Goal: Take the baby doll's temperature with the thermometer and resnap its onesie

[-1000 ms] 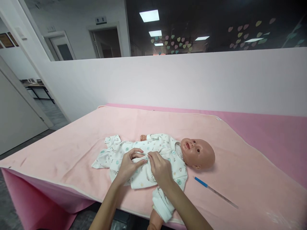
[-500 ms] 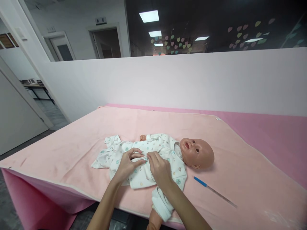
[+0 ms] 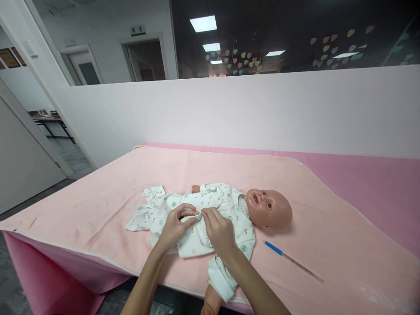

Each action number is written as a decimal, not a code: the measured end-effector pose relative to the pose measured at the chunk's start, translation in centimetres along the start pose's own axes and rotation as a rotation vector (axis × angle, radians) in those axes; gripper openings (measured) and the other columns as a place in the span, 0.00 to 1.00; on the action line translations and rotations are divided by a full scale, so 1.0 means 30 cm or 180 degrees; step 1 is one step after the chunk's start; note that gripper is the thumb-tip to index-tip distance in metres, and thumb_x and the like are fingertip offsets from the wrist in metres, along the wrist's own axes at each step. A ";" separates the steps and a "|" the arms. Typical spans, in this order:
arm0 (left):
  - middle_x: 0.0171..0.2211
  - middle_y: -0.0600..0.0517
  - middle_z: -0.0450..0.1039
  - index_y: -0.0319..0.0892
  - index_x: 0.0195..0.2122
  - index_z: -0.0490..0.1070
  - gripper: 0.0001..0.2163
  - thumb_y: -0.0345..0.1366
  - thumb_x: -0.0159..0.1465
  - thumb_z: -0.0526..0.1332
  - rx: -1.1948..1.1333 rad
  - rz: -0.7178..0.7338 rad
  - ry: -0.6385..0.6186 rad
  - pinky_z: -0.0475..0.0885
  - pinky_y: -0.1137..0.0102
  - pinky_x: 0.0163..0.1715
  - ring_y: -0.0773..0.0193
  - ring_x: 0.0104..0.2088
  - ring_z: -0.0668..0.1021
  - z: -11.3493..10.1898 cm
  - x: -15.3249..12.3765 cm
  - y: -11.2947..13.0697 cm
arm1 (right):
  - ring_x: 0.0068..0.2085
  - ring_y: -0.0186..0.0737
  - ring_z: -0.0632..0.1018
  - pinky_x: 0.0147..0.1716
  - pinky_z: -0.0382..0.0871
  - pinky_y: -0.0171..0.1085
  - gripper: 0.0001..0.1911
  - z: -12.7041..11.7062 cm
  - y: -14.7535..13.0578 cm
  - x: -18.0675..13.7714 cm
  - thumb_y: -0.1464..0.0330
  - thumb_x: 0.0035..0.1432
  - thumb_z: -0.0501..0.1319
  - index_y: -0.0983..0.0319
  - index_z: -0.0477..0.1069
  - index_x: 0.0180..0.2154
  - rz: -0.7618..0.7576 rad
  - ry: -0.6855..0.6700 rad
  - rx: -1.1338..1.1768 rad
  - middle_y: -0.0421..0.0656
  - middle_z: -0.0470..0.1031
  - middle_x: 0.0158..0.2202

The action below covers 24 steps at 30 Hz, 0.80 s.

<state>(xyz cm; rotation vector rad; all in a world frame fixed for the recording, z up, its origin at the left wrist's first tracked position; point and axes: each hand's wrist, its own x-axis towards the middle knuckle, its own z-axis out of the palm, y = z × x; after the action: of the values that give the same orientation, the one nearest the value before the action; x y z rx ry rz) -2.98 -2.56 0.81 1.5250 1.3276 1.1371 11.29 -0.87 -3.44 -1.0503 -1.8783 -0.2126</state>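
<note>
"As you look down, where is the baby doll (image 3: 269,211) lying?"

"On its back on a peach-pink blanket (image 3: 114,192), crosswise in front of me, head towards my right and legs towards my left. It wears a printed white top (image 3: 197,247) and matching trousers (image 3: 144,218)."

"How are you holding the top?"

"My left hand (image 3: 197,217) comes in from the trouser side, forefinger above and thumb below, with a fold of the cloth's edge pinched between them. My right hand (image 3: 202,214) is on the chest side, fingers bunched, gripping the same edge just beside. The fingertips of the two nearly meet over the belly."

"Is that a snap between them?"

"It could be; my fingers cover most of that spot, so I can't say for certain."

"What about its arms?"

"The doll's far hand (image 3: 196,188) pokes out of its sleeve onto the blanket. The near arm (image 3: 212,301), below a bunched white cuff (image 3: 223,280), sticks out past the blanket's near edge, beside my right forearm."

"Anything else close by?"

"A thin rod with a blue handle (image 3: 293,261) lies slantwise on the blanket, nearer to me than the doll's head and apart from it. Beyond the blanket a deeper pink sheet (image 3: 370,183) shows, then a white partition wall (image 3: 249,113)."
</note>
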 end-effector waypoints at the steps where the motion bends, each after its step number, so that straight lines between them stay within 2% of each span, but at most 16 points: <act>1: 0.35 0.49 0.76 0.41 0.36 0.66 0.11 0.37 0.52 0.62 -0.0010 0.0026 0.0007 0.70 0.68 0.38 0.58 0.41 0.76 0.000 0.000 0.000 | 0.25 0.28 0.71 0.21 0.58 0.29 0.13 -0.001 -0.001 0.000 0.70 0.63 0.47 0.61 0.69 0.34 0.0006 -0.0004 0.0021 0.39 0.69 0.25; 12: 0.32 0.50 0.75 0.41 0.36 0.65 0.12 0.41 0.53 0.62 -0.0070 0.0045 -0.0113 0.68 0.70 0.36 0.62 0.36 0.75 -0.006 0.002 0.007 | 0.24 0.28 0.71 0.21 0.59 0.29 0.11 -0.006 -0.007 0.004 0.70 0.63 0.48 0.61 0.69 0.34 0.0022 0.0014 0.0095 0.39 0.70 0.25; 18: 0.31 0.52 0.71 0.41 0.34 0.68 0.08 0.39 0.56 0.60 0.0030 0.0330 -0.0160 0.66 0.72 0.33 0.65 0.32 0.72 -0.018 -0.002 -0.009 | 0.26 0.29 0.72 0.24 0.61 0.28 0.11 -0.010 -0.007 0.005 0.71 0.62 0.48 0.62 0.69 0.34 0.0145 0.0046 0.0249 0.40 0.71 0.26; 21: 0.33 0.50 0.68 0.41 0.32 0.69 0.07 0.39 0.58 0.58 -0.0003 0.0530 -0.0191 0.66 0.72 0.35 0.65 0.34 0.70 -0.024 0.002 -0.023 | 0.26 0.30 0.73 0.24 0.61 0.29 0.11 -0.015 -0.009 0.007 0.71 0.62 0.49 0.62 0.69 0.34 0.0195 0.0091 0.0333 0.40 0.71 0.26; 24: 0.36 0.49 0.67 0.42 0.30 0.71 0.08 0.40 0.58 0.57 0.0081 0.0615 -0.0051 0.66 0.70 0.38 0.62 0.38 0.70 -0.014 0.007 -0.036 | 0.26 0.30 0.73 0.25 0.61 0.29 0.10 -0.020 -0.012 0.010 0.72 0.61 0.49 0.62 0.69 0.34 0.0183 0.0115 0.0336 0.40 0.72 0.26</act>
<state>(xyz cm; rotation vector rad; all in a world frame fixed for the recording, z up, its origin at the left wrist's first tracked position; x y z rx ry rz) -3.67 -2.20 -0.08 1.7064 1.2081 1.2281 11.36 -1.24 -2.79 -1.0202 -1.8046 -0.0972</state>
